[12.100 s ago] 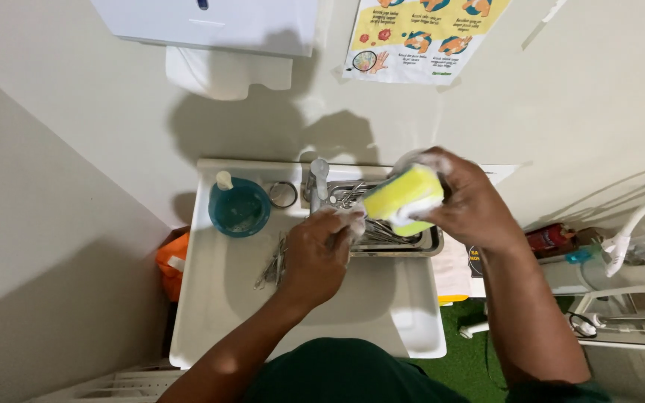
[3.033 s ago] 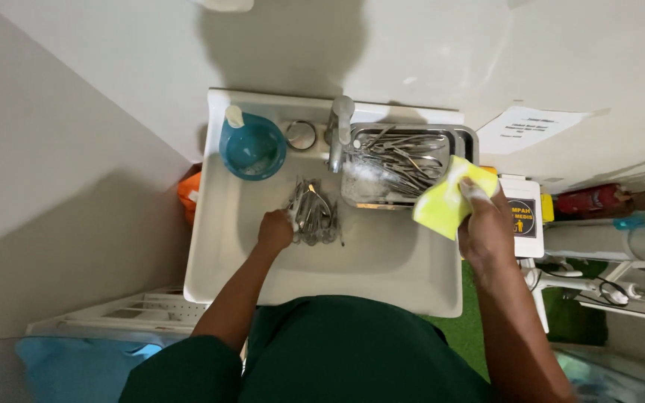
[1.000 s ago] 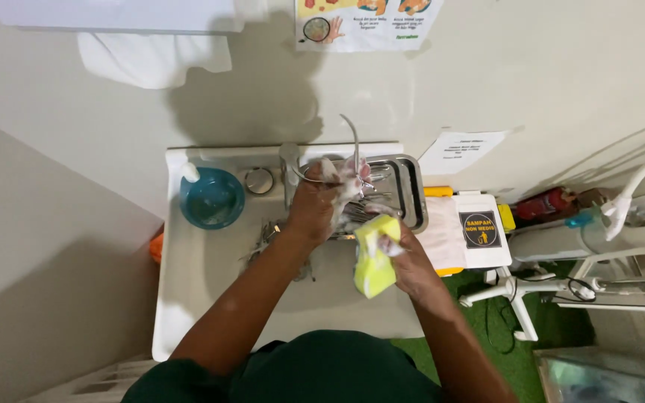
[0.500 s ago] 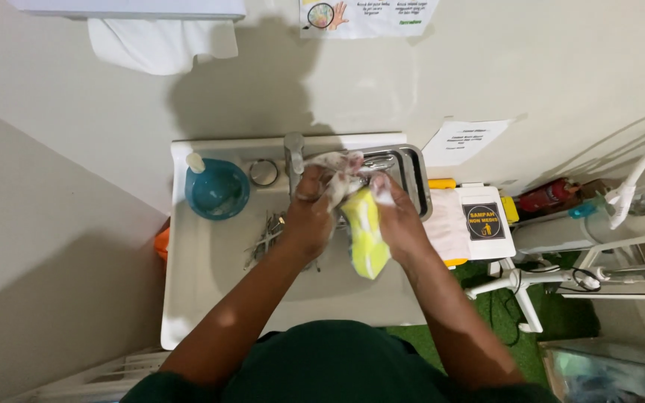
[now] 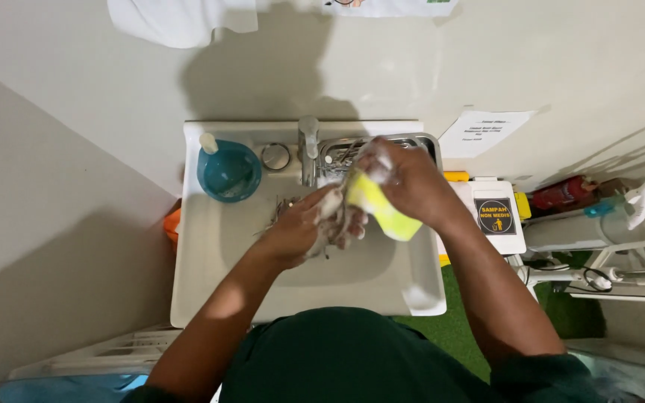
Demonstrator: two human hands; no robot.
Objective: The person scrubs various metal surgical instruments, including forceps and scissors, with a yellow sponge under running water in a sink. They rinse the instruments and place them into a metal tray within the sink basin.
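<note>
Scrubbing a metal instrument with a yellow sponge over the white sink.

From up here I see my right hand (image 5: 412, 186) closed around the yellow sponge (image 5: 381, 209), pressing it against the soapy left hand (image 5: 315, 227), whose fingers are curled shut on a small metal instrument (image 5: 328, 250); only slivers of it show, so I cannot tell its kind. Both hands sit above the basin of the white sink (image 5: 210, 254), just in front of the faucet (image 5: 308, 145). More instruments lie in the steel tray (image 5: 337, 149) behind the right hand and in a loose pile (image 5: 284, 205) just left of the left hand. A teal bowl (image 5: 228, 172) sits at the sink's back-left corner.
</note>
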